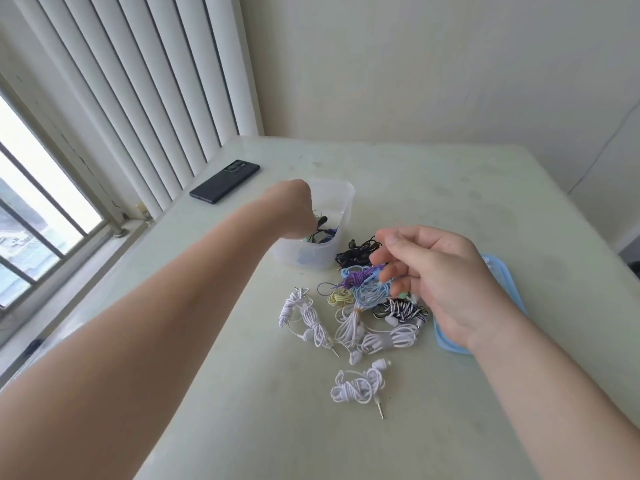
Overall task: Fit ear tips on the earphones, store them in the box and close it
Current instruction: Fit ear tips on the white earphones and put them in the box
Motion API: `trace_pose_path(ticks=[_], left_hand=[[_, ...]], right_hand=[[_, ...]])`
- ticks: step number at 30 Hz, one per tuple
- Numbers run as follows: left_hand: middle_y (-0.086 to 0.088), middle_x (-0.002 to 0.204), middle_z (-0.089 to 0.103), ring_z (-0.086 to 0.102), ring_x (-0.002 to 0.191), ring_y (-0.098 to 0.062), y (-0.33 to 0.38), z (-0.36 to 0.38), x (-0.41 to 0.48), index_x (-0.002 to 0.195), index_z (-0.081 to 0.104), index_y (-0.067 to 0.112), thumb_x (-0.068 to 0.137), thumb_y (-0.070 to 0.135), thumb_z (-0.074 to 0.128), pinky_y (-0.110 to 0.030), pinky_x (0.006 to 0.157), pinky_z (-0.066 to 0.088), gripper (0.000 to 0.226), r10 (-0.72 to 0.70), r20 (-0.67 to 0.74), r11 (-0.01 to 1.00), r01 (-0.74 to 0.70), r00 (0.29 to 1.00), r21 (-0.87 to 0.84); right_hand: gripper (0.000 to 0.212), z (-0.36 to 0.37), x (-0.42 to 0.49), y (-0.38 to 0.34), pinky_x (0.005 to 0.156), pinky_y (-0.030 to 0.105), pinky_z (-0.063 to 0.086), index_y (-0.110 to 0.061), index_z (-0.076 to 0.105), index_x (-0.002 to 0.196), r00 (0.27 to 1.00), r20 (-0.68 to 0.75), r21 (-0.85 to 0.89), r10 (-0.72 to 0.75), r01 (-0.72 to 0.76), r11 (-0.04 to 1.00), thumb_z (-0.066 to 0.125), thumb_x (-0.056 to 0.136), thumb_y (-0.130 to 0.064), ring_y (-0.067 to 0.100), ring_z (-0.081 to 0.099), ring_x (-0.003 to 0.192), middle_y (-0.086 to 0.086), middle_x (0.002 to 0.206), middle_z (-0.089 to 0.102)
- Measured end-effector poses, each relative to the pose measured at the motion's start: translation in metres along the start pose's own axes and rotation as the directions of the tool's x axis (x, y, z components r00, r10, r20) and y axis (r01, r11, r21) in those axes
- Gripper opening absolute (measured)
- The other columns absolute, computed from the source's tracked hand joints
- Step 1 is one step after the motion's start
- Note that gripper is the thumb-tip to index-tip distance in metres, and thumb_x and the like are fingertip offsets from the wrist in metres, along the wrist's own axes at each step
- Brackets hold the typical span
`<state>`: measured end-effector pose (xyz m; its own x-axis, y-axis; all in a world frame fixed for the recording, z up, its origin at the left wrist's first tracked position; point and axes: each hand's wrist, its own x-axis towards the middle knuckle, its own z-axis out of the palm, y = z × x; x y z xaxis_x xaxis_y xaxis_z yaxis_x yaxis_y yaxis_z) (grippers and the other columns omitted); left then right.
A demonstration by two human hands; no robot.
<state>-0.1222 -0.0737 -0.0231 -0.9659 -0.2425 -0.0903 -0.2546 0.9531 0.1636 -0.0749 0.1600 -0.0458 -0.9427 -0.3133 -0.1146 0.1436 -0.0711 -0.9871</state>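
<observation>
White bundle [358, 388] of earphone cord lies nearest on the table [450, 188], plug pointing toward the viewer. Past it, more white coils, then a pile [367, 292] of earphones: blue, purple, yellow, black, striped. Right hand [440, 282] hovers just over the pile, fingers loosely curled, gripping nothing. Blue lid [450, 345] lies flat at right, partly hidden by that hand. Farther off, left hand [291, 209] dips into the clear box [294, 256]; its fingers are hidden, grip cannot be told. Dark earphones [322, 233] sit inside. Black phone [225, 181] far left, by the blinds [138, 81].
</observation>
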Motion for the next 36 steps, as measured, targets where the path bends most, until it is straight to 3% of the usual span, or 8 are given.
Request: trace_pose_path(ticks=[5, 10, 15, 20, 25, 29, 33, 36], left_hand=[[0.002, 0.102, 0.074, 0.068, 0.093, -0.025, 0.0, -0.016, -0.065, 0.109, 0.074, 0.02, 0.097, 0.02, 0.063, -0.036, 0.083, 0.058, 0.016, 0.153, -0.298, 0.975, -0.194, 0.942, -0.11], [0.019, 0.071, 0.066, 0.063, 0.069, 0.001, 0.002, 0.0, -0.138, 0.088, 0.078, 0.029, 0.092, 0.028, 0.072, -0.02, 0.066, 0.051, 0.008, 0.294, -0.049, 0.925, -0.297, 0.954, -0.238], [0.019, 0.083, 0.064, 0.059, 0.075, 0.001, 0.024, 0.034, -0.185, 0.093, 0.069, 0.035, 0.077, 0.065, 0.079, -0.021, 0.067, 0.051, 0.035, 0.415, 0.214, 0.902, -0.37, 0.884, -0.221], [0.016, 0.095, 0.057, 0.055, 0.087, -0.01, 0.029, 0.051, -0.186, 0.097, 0.058, 0.032, 0.084, 0.053, 0.078, -0.029, 0.073, 0.049, 0.031, 0.442, 0.179, 0.897, -0.431, 0.879, -0.098], [0.014, 0.082, 0.067, 0.065, 0.079, -0.004, 0.034, 0.04, -0.179, 0.085, 0.063, 0.026, 0.088, 0.039, 0.075, -0.023, 0.07, 0.053, 0.017, 0.415, 0.017, 0.856, -0.385, 0.91, -0.345], [0.001, 0.079, 0.074, 0.07, 0.072, -0.012, 0.055, 0.024, -0.165, 0.09, 0.067, 0.014, 0.087, 0.021, 0.08, -0.028, 0.067, 0.057, 0.015, 0.33, -0.041, 0.673, -0.266, 0.943, -0.69], [-0.022, 0.099, 0.072, 0.072, 0.08, -0.03, 0.072, 0.037, -0.152, 0.113, 0.065, 0.014, 0.083, 0.014, 0.079, -0.043, 0.075, 0.062, 0.034, 0.339, 0.028, 0.352, -0.1, 0.94, -0.931], [-0.019, 0.099, 0.072, 0.074, 0.084, -0.032, 0.081, 0.053, -0.146, 0.117, 0.067, 0.009, 0.091, 0.002, 0.07, -0.041, 0.074, 0.059, 0.027, 0.385, 0.031, 0.176, -0.04, 0.922, -0.984]], right_hand=[[0.011, 0.001, -0.009, 0.002, 0.055, 0.032, 0.052, -0.006, 0.074, 0.101, 0.999, 0.032, -0.072, 0.017, -0.015, 0.997, 0.067, 0.098, -0.014, 0.022, 0.064, 0.066, 0.015, 0.085, 0.076], [0.011, -0.002, -0.028, 0.014, 0.047, 0.033, 0.047, -0.009, 0.074, 0.093, 0.993, 0.114, -0.248, 0.006, 0.022, 0.969, 0.067, 0.098, -0.015, 0.021, 0.059, 0.058, 0.012, 0.073, 0.073], [0.014, -0.014, -0.044, 0.017, 0.041, 0.03, 0.043, -0.013, 0.075, 0.091, 0.983, 0.183, -0.408, 0.008, 0.069, 0.91, 0.067, 0.098, -0.022, 0.02, 0.058, 0.052, 0.009, 0.068, 0.072], [0.015, -0.027, -0.056, 0.021, 0.043, 0.03, 0.044, -0.015, 0.075, 0.088, 0.976, 0.217, -0.428, 0.008, 0.087, 0.9, 0.067, 0.098, -0.022, 0.019, 0.059, 0.053, 0.007, 0.068, 0.071], [0.011, -0.038, -0.063, 0.024, 0.052, 0.039, 0.049, -0.012, 0.078, 0.094, 0.98, 0.172, -0.268, -0.101, 0.145, 0.952, 0.068, 0.097, -0.016, 0.034, 0.062, 0.065, 0.017, 0.086, 0.074], [0.021, -0.044, -0.063, 0.027, 0.073, 0.035, 0.057, -0.015, 0.076, 0.111, 0.978, 0.131, -0.083, -0.165, 0.176, 0.981, 0.068, 0.094, -0.024, 0.022, 0.068, 0.086, 0.008, 0.097, 0.076], [0.031, -0.053, -0.065, 0.025, 0.076, 0.04, 0.06, -0.013, 0.071, 0.12, 0.979, 0.138, 0.112, -0.153, 0.138, 0.984, 0.07, 0.089, -0.014, 0.03, 0.072, 0.094, 0.02, 0.108, 0.074], [0.028, -0.062, -0.06, 0.027, 0.074, 0.036, 0.06, -0.005, 0.069, 0.117, 0.988, 0.033, 0.096, -0.15, 0.146, 0.985, 0.063, 0.09, 0.0, 0.03, 0.073, 0.091, 0.021, 0.107, 0.075]])
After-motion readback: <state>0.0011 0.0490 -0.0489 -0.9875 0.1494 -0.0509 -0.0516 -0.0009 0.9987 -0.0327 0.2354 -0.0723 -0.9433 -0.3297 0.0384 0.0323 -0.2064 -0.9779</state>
